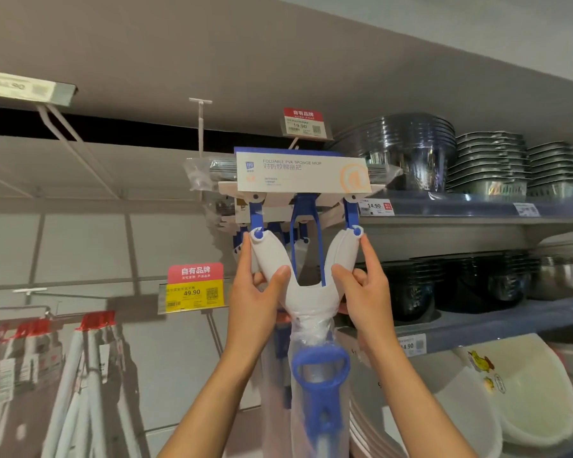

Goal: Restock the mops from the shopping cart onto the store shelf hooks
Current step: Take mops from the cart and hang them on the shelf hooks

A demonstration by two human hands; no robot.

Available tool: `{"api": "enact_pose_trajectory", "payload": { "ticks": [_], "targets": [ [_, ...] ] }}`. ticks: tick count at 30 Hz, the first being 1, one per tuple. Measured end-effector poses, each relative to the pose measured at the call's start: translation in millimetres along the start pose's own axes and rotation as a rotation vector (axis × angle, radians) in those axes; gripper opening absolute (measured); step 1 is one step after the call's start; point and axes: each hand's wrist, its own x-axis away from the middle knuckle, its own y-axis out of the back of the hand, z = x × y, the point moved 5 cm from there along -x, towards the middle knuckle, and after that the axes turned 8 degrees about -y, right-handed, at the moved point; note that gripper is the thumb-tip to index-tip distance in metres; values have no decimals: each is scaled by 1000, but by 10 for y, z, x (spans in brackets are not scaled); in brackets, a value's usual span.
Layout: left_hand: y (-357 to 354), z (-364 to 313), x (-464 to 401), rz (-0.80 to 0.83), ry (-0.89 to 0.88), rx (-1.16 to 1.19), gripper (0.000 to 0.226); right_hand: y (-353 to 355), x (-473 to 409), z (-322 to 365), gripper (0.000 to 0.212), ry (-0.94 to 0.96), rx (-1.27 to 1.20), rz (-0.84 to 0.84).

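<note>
Frame ctr: left hand (257, 294) & right hand (366, 289) each curl thumb + fingers round the white yoke of the sponge mop (306, 292), held up w/ its head against hung mops (232, 206) behind, steel bowls (411, 150) upper right.

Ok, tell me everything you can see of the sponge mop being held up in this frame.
The sponge mop is held upright, head at the top, in front of other hanging mops. Its white Y-shaped plastic yoke joins blue arms that run up to the flat white head, which wears a card sleeve printed "FOLDABLE PVA SPONGE MOP". A blue lever loop sits lower on the shaft, which is wrapped in clear plastic film. The left hand and right hand grip the yoke's two branches. Whether it already hangs on a hook cannot be told.
</note>
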Motion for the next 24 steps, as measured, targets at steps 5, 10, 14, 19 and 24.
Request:
{"api": "enact_pose_trajectory", "payload": {
  "ticks": [5, 10, 14, 19, 24],
  "targets": [
    [-71, 47, -26, -27, 9, -18, 80, 50, -92, -22, 75, -4, 0, 38],
    [-133, 104, -48, -59, -14, -41, 80, 85, -235, -59, 76, 16, 13, 63],
    [-112, 175, -59, -104, -57, -102, 80, 96, -267, -64, 77, 31, -26, 125],
    [-118, 214, -65, -128, -77, -133, 81, 116, -273, -84, 77, 28, -73, 164],
    [-158, 190, -153, -110, -81, -145, 82, 92, -379, -106, 79, -1, -134, 192]
  ]
}}
